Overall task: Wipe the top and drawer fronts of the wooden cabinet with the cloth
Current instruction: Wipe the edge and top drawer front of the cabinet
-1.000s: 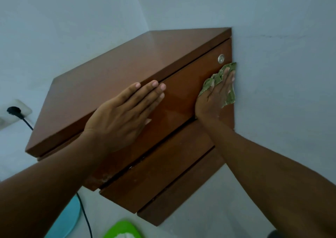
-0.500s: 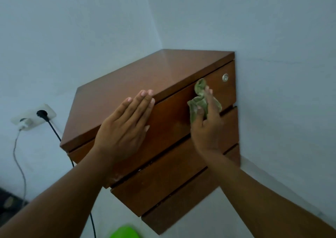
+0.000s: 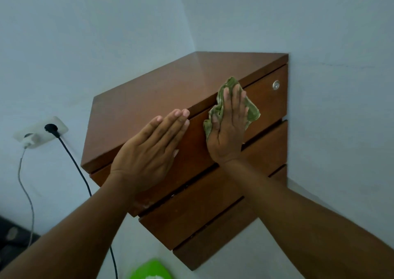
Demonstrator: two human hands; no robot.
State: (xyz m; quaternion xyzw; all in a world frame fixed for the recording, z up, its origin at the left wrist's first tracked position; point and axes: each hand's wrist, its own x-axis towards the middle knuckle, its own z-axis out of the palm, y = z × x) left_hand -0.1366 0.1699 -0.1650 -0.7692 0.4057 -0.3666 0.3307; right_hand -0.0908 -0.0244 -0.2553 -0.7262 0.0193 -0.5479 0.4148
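Observation:
A brown wooden cabinet (image 3: 153,99) with three drawer fronts stands in a corner between two pale walls. My right hand (image 3: 228,129) lies flat on a crumpled green cloth (image 3: 252,112), which it presses against the top drawer front near its upper edge. A round silver lock (image 3: 276,85) sits at that drawer's right end. My left hand (image 3: 149,150) rests flat, fingers together, over the left part of the top drawer front and the edge of the cabinet top, with nothing in it.
A white wall socket (image 3: 40,131) to the left holds a black plug (image 3: 51,128) with a cable running down, plus a white charger with a grey cable. A bright green object (image 3: 149,270) lies on the floor below. A dark patterned surface shows at the bottom left.
My right hand has slid the cloth leftward along the top drawer front, from its right end beside the lock to its middle. My left hand stayed pressed on the cabinet. The view shifted.

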